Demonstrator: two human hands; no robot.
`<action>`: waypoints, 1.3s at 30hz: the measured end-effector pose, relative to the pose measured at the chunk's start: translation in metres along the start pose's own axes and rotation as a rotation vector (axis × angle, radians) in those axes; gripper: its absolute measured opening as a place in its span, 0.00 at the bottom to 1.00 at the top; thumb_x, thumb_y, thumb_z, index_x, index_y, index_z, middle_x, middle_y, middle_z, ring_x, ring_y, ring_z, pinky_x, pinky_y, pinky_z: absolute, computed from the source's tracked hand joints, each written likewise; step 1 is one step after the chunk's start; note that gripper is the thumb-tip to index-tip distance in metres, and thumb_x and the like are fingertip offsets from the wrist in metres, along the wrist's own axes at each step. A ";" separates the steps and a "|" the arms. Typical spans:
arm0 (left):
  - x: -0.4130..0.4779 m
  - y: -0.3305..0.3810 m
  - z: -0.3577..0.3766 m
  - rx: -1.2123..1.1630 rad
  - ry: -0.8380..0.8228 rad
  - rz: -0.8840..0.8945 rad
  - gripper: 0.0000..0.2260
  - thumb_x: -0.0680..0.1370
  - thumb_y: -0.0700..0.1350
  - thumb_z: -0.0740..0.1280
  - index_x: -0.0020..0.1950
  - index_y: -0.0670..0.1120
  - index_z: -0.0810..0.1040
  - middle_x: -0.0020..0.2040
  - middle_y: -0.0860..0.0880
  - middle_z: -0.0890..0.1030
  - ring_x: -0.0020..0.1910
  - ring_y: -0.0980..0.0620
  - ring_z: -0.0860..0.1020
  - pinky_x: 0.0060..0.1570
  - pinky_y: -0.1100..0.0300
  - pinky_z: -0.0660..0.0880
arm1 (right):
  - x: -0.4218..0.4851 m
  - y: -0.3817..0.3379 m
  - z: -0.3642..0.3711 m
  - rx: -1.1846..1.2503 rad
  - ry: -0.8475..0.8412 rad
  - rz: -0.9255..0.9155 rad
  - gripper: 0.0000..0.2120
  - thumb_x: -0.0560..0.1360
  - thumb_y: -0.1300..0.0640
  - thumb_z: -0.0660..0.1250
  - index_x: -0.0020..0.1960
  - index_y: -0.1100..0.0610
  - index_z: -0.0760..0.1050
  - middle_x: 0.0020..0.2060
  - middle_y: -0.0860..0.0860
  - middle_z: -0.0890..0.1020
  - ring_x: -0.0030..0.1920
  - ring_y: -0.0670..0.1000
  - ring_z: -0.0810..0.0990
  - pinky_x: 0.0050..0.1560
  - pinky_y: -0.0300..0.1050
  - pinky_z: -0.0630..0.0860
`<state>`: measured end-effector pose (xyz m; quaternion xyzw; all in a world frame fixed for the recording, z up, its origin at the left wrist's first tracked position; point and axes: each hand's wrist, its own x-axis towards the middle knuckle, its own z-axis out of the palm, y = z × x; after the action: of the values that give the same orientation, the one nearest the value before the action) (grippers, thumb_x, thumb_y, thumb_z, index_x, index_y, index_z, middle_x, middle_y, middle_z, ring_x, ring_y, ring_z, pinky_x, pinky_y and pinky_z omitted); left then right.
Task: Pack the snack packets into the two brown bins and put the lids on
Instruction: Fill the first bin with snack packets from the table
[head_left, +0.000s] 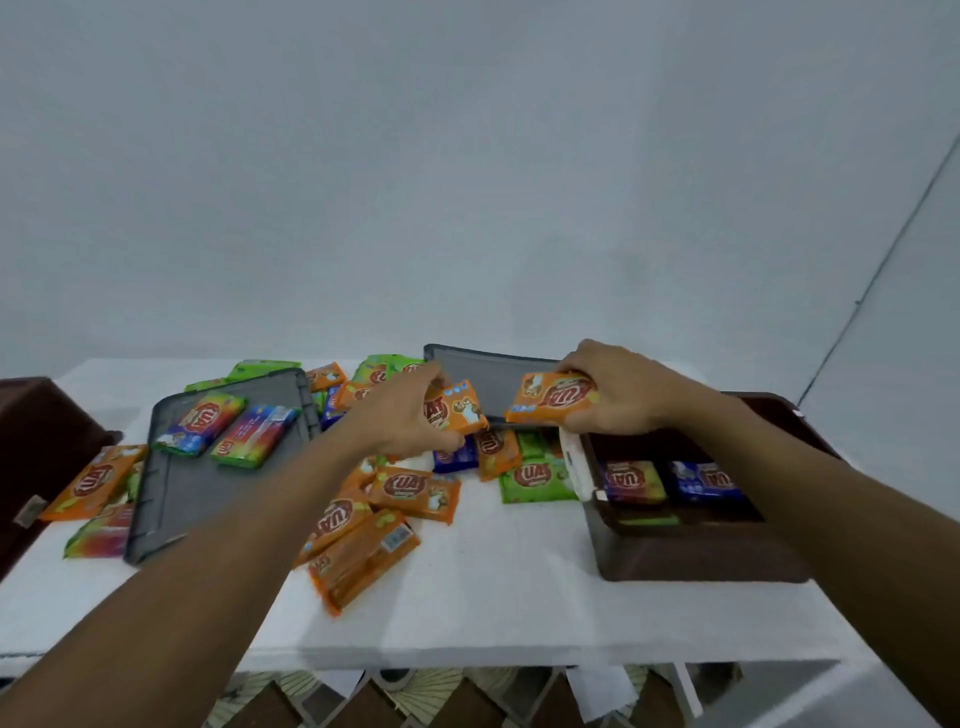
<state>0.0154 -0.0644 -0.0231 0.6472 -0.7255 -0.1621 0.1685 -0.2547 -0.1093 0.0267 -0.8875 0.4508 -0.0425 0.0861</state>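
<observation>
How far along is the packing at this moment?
Early. The brown plastic bin on the right holds a few packets. The left hand and right hand each grip an orange snack packet. Many loose packets remain on the white table; the grey lid is off; the left brown bin looks untouched.

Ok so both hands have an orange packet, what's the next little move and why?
Probably lower the right hand and set its orange packet into the brown bin just below it. That bin is open, holds only a few packets and has room. The left hand can follow with its packet.
</observation>
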 end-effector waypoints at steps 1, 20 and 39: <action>0.008 0.020 0.002 -0.001 0.014 0.038 0.26 0.66 0.54 0.76 0.59 0.53 0.68 0.51 0.52 0.76 0.46 0.53 0.76 0.42 0.58 0.74 | -0.011 0.020 -0.010 0.006 0.008 0.009 0.34 0.66 0.40 0.71 0.68 0.51 0.68 0.57 0.48 0.72 0.53 0.47 0.72 0.54 0.44 0.71; 0.089 0.207 0.136 0.472 -0.215 0.311 0.23 0.72 0.53 0.73 0.64 0.53 0.70 0.61 0.48 0.75 0.56 0.44 0.75 0.44 0.50 0.71 | -0.090 0.211 0.044 -0.673 -0.065 -0.007 0.31 0.71 0.40 0.66 0.71 0.46 0.61 0.64 0.51 0.69 0.64 0.54 0.66 0.62 0.54 0.62; 0.107 0.198 0.170 0.768 -0.279 0.277 0.29 0.73 0.57 0.72 0.69 0.45 0.69 0.63 0.44 0.74 0.57 0.43 0.76 0.50 0.49 0.76 | -0.063 0.211 0.066 -0.478 -0.173 0.039 0.29 0.72 0.43 0.70 0.68 0.52 0.68 0.60 0.53 0.77 0.57 0.55 0.78 0.54 0.50 0.74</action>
<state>-0.2486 -0.1456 -0.0808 0.5314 -0.8290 0.0580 -0.1643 -0.4493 -0.1726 -0.0785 -0.8742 0.4558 0.1429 -0.0874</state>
